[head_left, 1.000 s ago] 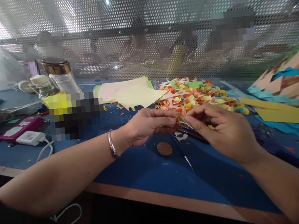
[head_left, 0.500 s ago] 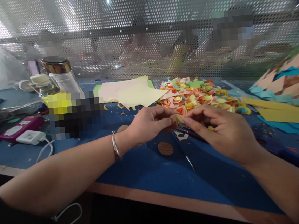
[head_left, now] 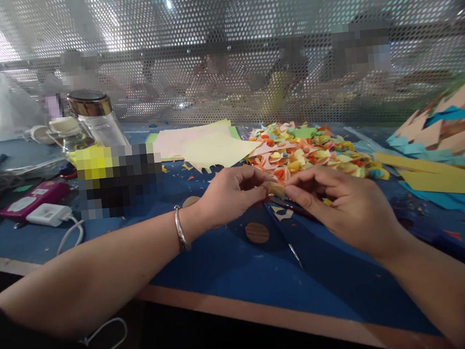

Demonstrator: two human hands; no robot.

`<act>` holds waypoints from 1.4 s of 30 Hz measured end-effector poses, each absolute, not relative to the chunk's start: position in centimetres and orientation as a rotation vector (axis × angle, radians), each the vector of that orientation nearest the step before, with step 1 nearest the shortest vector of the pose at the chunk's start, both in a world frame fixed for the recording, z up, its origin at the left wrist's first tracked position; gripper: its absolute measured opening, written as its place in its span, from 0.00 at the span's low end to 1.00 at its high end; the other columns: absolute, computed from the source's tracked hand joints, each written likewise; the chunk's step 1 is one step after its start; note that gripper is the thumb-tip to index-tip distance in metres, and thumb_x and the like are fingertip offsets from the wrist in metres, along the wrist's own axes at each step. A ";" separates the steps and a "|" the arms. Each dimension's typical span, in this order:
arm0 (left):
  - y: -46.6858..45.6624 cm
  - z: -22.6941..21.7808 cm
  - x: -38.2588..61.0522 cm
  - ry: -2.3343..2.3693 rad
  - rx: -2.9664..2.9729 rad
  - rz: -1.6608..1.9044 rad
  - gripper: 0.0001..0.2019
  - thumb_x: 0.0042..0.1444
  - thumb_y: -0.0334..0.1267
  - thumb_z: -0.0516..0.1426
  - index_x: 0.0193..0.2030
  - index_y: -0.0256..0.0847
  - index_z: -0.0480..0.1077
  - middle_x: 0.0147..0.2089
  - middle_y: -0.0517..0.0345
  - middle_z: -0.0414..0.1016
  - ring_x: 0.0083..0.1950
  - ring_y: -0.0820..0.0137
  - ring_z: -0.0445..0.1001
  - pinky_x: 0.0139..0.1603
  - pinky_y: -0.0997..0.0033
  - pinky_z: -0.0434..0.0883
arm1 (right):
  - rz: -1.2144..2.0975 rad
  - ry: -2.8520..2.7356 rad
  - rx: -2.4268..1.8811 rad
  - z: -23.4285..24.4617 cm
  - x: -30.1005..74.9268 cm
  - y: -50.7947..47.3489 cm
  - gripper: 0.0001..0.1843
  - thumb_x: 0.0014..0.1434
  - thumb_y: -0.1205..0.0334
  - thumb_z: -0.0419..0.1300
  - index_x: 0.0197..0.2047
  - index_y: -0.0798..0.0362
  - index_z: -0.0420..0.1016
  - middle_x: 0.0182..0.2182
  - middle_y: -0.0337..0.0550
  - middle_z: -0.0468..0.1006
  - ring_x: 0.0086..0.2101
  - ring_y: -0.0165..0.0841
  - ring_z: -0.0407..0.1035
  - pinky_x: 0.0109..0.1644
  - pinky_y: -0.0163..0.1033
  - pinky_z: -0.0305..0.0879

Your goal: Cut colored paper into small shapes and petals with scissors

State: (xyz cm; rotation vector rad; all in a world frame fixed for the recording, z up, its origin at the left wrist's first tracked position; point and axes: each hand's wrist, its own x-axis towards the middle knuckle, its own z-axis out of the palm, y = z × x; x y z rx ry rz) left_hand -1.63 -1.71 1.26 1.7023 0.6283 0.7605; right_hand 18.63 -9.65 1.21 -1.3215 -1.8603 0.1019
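Between the fingertips of both hands is a small yellow paper piece (head_left: 276, 188), partly hidden by the fingers. My left hand (head_left: 234, 193), with a silver bangle (head_left: 181, 229) at its wrist, pinches the piece from the left. From the right, my right hand (head_left: 338, 203) pinches it between thumb and forefinger. Just behind the hands lies a heap of small curled paper pieces (head_left: 304, 151) in orange, yellow and green. Below them on the blue table (head_left: 233, 267) rest a round brown disc (head_left: 257, 232) and a thin brush-like tool (head_left: 291, 245).
Pale paper sheets (head_left: 213, 146) lie at the back centre. Yellow strips (head_left: 447, 178) and layered folded paper (head_left: 429, 128) occupy the right side. On the left stand a glass bottle (head_left: 102, 124), a magenta box (head_left: 33, 199) and a white charger (head_left: 49, 214). A perforated metal screen (head_left: 186, 31) closes the back.
The paper piece has turned slightly between my fingertips. Both hands stay in nearly the same place, and the view has shifted very little.
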 end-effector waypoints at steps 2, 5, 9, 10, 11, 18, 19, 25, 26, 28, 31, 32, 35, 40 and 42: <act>-1.7 1.2 -1.6 0.640 1.701 0.761 0.04 0.58 0.34 0.62 0.38 0.37 0.76 0.33 0.57 0.78 0.32 0.77 0.72 0.37 0.73 0.70 | 0.100 -1.849 -1.323 1.2 18.7 -9.6 0.09 0.67 0.54 0.62 0.39 0.48 0.78 0.29 0.38 0.81 0.25 0.30 0.72 0.27 0.35 0.69; -1.6 1.1 -1.6 0.648 1.693 0.773 0.03 0.57 0.33 0.62 0.38 0.37 0.75 0.33 0.58 0.77 0.32 0.77 0.71 0.36 0.73 0.69 | 0.089 -1.850 -1.328 1.1 18.8 -9.6 0.09 0.68 0.53 0.62 0.39 0.48 0.78 0.28 0.37 0.80 0.23 0.28 0.71 0.27 0.34 0.68; -1.6 1.3 -1.5 0.662 1.675 0.831 0.04 0.54 0.28 0.63 0.37 0.36 0.74 0.30 0.62 0.74 0.30 0.79 0.69 0.35 0.75 0.68 | 0.093 -1.858 -1.327 1.1 18.9 -9.6 0.09 0.68 0.53 0.61 0.39 0.48 0.78 0.28 0.37 0.80 0.24 0.28 0.72 0.28 0.34 0.68; -1.7 1.3 -1.5 0.669 1.662 0.840 0.05 0.53 0.27 0.62 0.37 0.36 0.74 0.30 0.63 0.73 0.30 0.79 0.69 0.34 0.75 0.67 | 0.100 -1.856 -1.327 1.1 18.9 -9.6 0.10 0.68 0.53 0.61 0.39 0.48 0.78 0.28 0.37 0.80 0.24 0.28 0.72 0.28 0.34 0.68; -1.7 1.4 -1.5 0.677 1.649 0.843 0.05 0.53 0.27 0.62 0.38 0.36 0.73 0.30 0.63 0.73 0.29 0.79 0.69 0.34 0.75 0.67 | 0.106 -1.854 -1.328 1.1 18.9 -9.6 0.10 0.68 0.52 0.62 0.39 0.48 0.78 0.28 0.37 0.81 0.24 0.28 0.72 0.28 0.34 0.68; -1.7 1.3 -1.4 0.685 1.621 0.857 0.05 0.58 0.31 0.62 0.41 0.37 0.73 0.32 0.59 0.75 0.30 0.77 0.70 0.34 0.73 0.69 | 0.090 -1.816 -1.353 1.0 19.0 -9.3 0.11 0.67 0.50 0.62 0.39 0.48 0.78 0.28 0.39 0.81 0.24 0.30 0.73 0.27 0.35 0.68; -1.6 1.2 -1.4 0.683 1.620 0.854 0.05 0.59 0.32 0.62 0.41 0.37 0.72 0.32 0.60 0.74 0.30 0.78 0.70 0.34 0.73 0.69 | 0.092 -1.811 -1.355 1.0 19.1 -9.3 0.11 0.67 0.50 0.62 0.39 0.48 0.78 0.28 0.39 0.81 0.23 0.30 0.73 0.27 0.35 0.68; -1.6 1.2 -1.3 0.684 1.568 0.806 0.05 0.61 0.32 0.63 0.35 0.38 0.70 0.28 0.63 0.72 0.28 0.78 0.70 0.34 0.72 0.69 | 0.092 -1.789 -1.395 1.1 19.3 -9.1 0.09 0.67 0.53 0.62 0.36 0.47 0.77 0.26 0.41 0.80 0.20 0.30 0.70 0.22 0.35 0.63; -1.6 1.3 -1.2 0.682 1.545 0.804 0.06 0.60 0.32 0.63 0.34 0.38 0.70 0.28 0.63 0.73 0.28 0.78 0.70 0.34 0.73 0.68 | 0.093 -1.783 -1.397 1.0 19.4 -9.1 0.09 0.67 0.53 0.62 0.36 0.47 0.78 0.26 0.41 0.80 0.20 0.30 0.70 0.22 0.35 0.64; -1.7 1.5 -1.2 0.680 1.483 0.800 0.07 0.60 0.32 0.64 0.34 0.37 0.70 0.28 0.63 0.74 0.28 0.79 0.71 0.35 0.73 0.68 | 0.097 -1.769 -1.391 1.0 19.5 -8.9 0.09 0.66 0.53 0.63 0.35 0.47 0.78 0.25 0.42 0.80 0.19 0.30 0.69 0.22 0.35 0.64; -1.7 1.8 -0.9 0.700 1.377 0.801 0.06 0.60 0.31 0.64 0.34 0.36 0.71 0.27 0.63 0.74 0.28 0.79 0.72 0.35 0.74 0.68 | 0.124 -1.764 -1.412 0.9 19.5 -8.6 0.09 0.65 0.54 0.63 0.35 0.47 0.78 0.25 0.42 0.80 0.19 0.30 0.69 0.21 0.35 0.64; -1.7 1.8 -0.9 0.707 1.339 0.804 0.06 0.61 0.30 0.64 0.34 0.36 0.71 0.27 0.64 0.74 0.28 0.79 0.72 0.36 0.74 0.69 | 0.135 -1.764 -1.420 1.0 19.6 -8.6 0.08 0.65 0.54 0.63 0.35 0.47 0.78 0.25 0.41 0.80 0.19 0.30 0.69 0.22 0.35 0.63; -1.5 1.8 -0.6 0.719 1.241 0.804 0.05 0.61 0.26 0.63 0.35 0.35 0.71 0.27 0.64 0.74 0.28 0.80 0.73 0.38 0.73 0.72 | 0.162 -1.774 -1.441 1.0 19.8 -8.4 0.08 0.66 0.54 0.63 0.35 0.47 0.78 0.25 0.41 0.79 0.20 0.29 0.69 0.22 0.34 0.63; -1.2 1.5 -0.5 0.751 1.194 0.809 0.05 0.62 0.24 0.61 0.36 0.35 0.72 0.28 0.63 0.75 0.28 0.80 0.75 0.38 0.74 0.72 | 0.136 -1.782 -1.405 0.6 20.0 -8.3 0.12 0.65 0.50 0.63 0.36 0.49 0.78 0.26 0.40 0.79 0.20 0.29 0.69 0.22 0.34 0.63; -1.2 1.4 -0.5 0.774 1.204 0.795 0.04 0.62 0.25 0.61 0.37 0.35 0.72 0.28 0.63 0.75 0.27 0.80 0.75 0.36 0.74 0.71 | 0.149 -1.772 -1.371 0.6 19.9 -8.3 0.11 0.65 0.51 0.63 0.37 0.49 0.78 0.26 0.39 0.79 0.21 0.29 0.70 0.23 0.34 0.65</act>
